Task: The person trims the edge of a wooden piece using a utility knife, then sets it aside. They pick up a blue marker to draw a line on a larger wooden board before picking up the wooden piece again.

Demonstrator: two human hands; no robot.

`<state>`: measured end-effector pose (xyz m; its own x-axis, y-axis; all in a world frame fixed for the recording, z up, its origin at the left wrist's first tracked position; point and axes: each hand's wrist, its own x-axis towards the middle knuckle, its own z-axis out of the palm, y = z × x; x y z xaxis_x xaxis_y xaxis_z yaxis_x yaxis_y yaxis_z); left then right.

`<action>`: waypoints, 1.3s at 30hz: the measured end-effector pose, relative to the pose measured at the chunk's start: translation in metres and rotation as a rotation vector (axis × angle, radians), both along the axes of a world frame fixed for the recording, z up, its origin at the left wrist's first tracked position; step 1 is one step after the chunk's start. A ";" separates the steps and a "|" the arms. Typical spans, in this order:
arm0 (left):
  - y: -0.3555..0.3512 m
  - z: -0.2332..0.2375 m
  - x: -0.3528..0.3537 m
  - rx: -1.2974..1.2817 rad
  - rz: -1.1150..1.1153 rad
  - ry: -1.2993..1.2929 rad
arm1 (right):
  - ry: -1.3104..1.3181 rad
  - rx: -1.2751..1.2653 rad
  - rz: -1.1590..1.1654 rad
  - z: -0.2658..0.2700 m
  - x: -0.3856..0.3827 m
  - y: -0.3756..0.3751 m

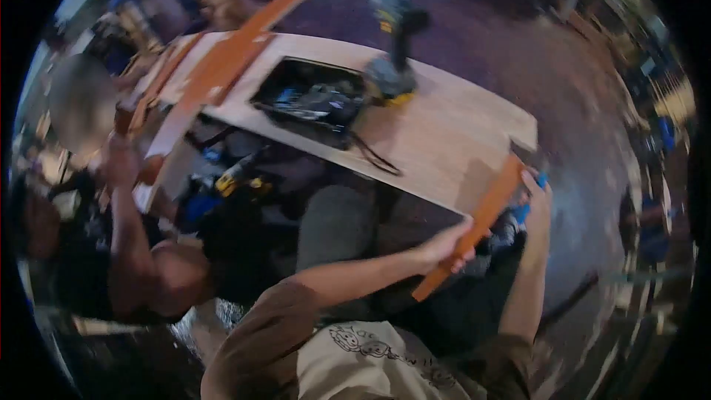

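Observation:
An orange-brown wooden strip [485,211] slants across the front right corner of the pale board. My left hand [446,244] is closed around its lower part. Near the strip's upper end is my right hand [539,196], its fingers curled, with a blue object [521,213] showing at both sides of it. Blur hides what kind of thing that is, and whether these fingers also press on the strip.
On the pale wooden board [437,130] stand a cordless drill [392,48] and a black tray [270,107] of small hardware. Several orange-brown strips [222,67] lie at its left end. Another person's arm [126,207] is at the left. A yellow-and-black tool [241,181] sits below.

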<state>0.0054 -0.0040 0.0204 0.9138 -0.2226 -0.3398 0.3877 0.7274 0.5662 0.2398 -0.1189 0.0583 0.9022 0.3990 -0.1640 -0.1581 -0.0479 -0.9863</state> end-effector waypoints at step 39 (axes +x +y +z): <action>-0.011 0.003 0.016 0.379 0.347 -0.384 | -0.217 0.037 -0.052 0.018 -0.028 0.020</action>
